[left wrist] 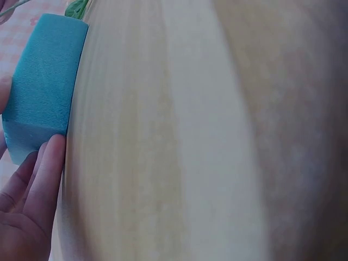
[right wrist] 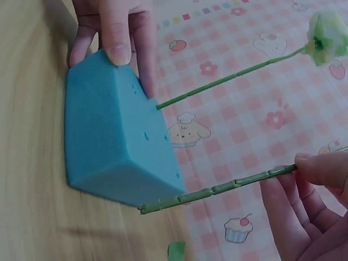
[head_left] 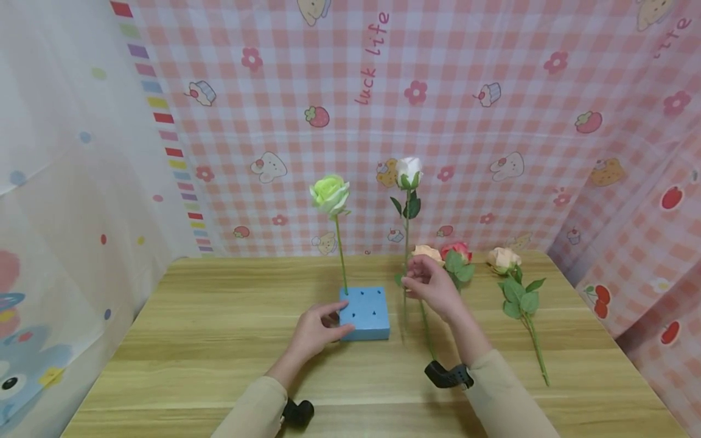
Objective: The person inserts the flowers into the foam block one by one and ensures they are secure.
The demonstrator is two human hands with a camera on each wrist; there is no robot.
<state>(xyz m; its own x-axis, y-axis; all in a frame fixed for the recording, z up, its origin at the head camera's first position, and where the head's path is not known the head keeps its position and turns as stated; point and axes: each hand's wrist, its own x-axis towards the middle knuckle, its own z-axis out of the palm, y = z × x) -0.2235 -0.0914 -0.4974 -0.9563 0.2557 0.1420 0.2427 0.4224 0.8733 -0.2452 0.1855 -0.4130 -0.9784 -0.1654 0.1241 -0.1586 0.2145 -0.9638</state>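
A blue foam block (head_left: 364,314) with several small holes in its top sits on the table. One green-white rose (head_left: 330,194) stands upright in its back left hole. My left hand (head_left: 316,331) grips the block's left end, with the thumb at the front edge and fingers along the far side. To the right of the block, my right hand (head_left: 432,286) pinches the green stem (right wrist: 217,189) of a white rose (head_left: 409,173) between thumb and fingers. This rose is held upright, bloom at the top. In the right wrist view its cut lower end overlaps the block's near edge.
Behind my right hand lie a peach rose (head_left: 428,252) and a red-pink rose (head_left: 457,249), partly hidden by the hand. Another peach rose (head_left: 504,260) with leaves lies farther right on the wooden table (head_left: 219,340). A checked curtain (head_left: 350,140) hangs behind the table.
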